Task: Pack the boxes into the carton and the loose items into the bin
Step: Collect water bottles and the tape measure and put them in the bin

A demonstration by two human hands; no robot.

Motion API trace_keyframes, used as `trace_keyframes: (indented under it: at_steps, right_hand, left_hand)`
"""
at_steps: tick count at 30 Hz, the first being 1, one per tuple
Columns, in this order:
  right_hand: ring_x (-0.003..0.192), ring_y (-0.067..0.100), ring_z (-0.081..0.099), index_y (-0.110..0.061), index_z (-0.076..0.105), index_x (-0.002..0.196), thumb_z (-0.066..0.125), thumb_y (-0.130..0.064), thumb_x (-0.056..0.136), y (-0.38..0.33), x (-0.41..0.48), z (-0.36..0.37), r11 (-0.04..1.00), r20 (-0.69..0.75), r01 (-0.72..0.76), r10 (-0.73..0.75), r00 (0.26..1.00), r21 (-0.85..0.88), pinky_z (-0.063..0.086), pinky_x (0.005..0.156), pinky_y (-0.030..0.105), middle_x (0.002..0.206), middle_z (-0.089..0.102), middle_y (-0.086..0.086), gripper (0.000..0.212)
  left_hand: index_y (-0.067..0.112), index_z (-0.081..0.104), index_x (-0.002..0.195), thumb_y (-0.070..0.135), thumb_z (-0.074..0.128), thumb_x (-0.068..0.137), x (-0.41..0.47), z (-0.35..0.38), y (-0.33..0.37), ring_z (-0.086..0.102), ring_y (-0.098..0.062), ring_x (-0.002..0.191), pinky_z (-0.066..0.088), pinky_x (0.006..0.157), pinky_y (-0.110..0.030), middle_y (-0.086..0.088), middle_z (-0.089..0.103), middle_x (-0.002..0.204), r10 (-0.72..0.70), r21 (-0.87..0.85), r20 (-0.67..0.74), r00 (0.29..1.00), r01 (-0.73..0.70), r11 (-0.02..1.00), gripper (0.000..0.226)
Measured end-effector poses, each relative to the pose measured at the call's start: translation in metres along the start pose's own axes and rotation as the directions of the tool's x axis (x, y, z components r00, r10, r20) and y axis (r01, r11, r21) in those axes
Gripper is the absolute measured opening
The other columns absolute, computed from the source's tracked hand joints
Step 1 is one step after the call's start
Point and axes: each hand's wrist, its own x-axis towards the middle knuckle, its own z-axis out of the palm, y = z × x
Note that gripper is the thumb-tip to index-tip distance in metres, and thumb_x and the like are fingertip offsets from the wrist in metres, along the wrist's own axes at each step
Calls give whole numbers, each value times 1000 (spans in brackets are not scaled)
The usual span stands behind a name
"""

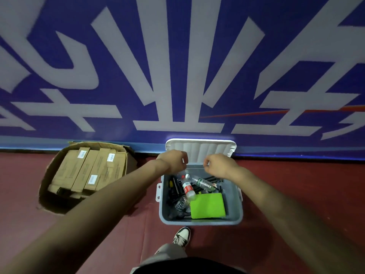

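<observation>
both arms reach in from the lower corners of the frame and meet just right of centre, over the far edge of the grey bin (201, 221). the left hand (174, 161) and the right hand (219, 165) sit side by side with a small gap between them, knuckles up and fingers curled under. both are in front of the white lid (207, 148), which stands open against the wall behind the bin. i cannot tell whether either hand is gripping the lid or holding anything.

the bin stands on the red floor (296, 184), low in the frame and right of centre. inside it lie a clear bottle with a red label (187, 187), a second clear bottle (199, 181) across the far end, a flat bright green pad (207, 206) in the near right corner, and a tangle of black items (174, 186) along the left side.

the carton (49, 184) lies open at centre left, well apart from the bin. long brown boxes (79, 171) with white labels are packed in it side by side.

a blue wall banner (177, 56) with large white lettering fills the upper half. a black and white shoe (182, 235) shows just below the bin.
</observation>
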Motion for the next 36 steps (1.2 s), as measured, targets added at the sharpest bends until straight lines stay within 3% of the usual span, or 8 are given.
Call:
trace_keyframes:
  at_steps: [7, 11, 18, 26, 33, 36]
  right_hand:
    - [105, 25, 59, -24, 64, 97, 49, -23, 88, -37, -35, 19, 979, 26, 185, -183, 983, -90, 46, 85, 32, 114, 65, 3, 17]
    - [101, 23, 59, -29, 58, 85, 49, -24, 87, -67, -59, 33, 937, 35, 321, -319, 947, -136, 46, 83, 31, 109, 65, 1, 10]
    - [98, 20, 62, -25, 64, 92, 51, -23, 86, -135, -109, 70, 819, 184, 524, -492, 851, -234, 50, 86, 33, 107, 67, -2, 15]
    - [98, 23, 61, -19, 67, 101, 52, -25, 88, -212, -163, 120, 692, 298, 651, -580, 758, -311, 50, 81, 35, 106, 66, 3, 21]
    - [100, 24, 61, -23, 63, 93, 55, -26, 87, -284, -233, 194, 584, 385, 736, -627, 677, -344, 50, 85, 35, 104, 65, 2, 11]
    - [102, 23, 61, -22, 66, 101, 53, -25, 88, -316, -275, 232, 548, 406, 768, -652, 640, -331, 49, 87, 33, 107, 66, 1, 18]
  left_hand:
    - [23, 63, 109, 24, 48, 87, -88, 31, -8, 59, -26, 107, 49, 90, -33, -4, 64, 118, -144, -66, -106, 984, 138, 988, 27]
    - [16, 63, 107, 26, 46, 89, -151, 50, -11, 59, -28, 101, 43, 77, -29, -7, 65, 112, -248, -156, -156, 956, 224, 962, 27]
    - [15, 62, 110, 22, 47, 89, -245, 94, -35, 61, -23, 95, 49, 73, -30, -4, 64, 105, -472, -289, -155, 868, 417, 862, 26]
    - [14, 65, 104, 23, 52, 87, -338, 150, -75, 62, -23, 94, 51, 77, -32, -4, 66, 104, -605, -464, -178, 776, 476, 747, 24]
    - [16, 64, 112, 20, 51, 89, -454, 211, -105, 60, -24, 104, 48, 86, -33, -5, 65, 114, -700, -571, -189, 689, 503, 649, 26]
    - [16, 64, 114, 20, 51, 90, -511, 243, -116, 59, -24, 106, 47, 87, -32, -7, 65, 116, -731, -593, -186, 657, 518, 617, 27]
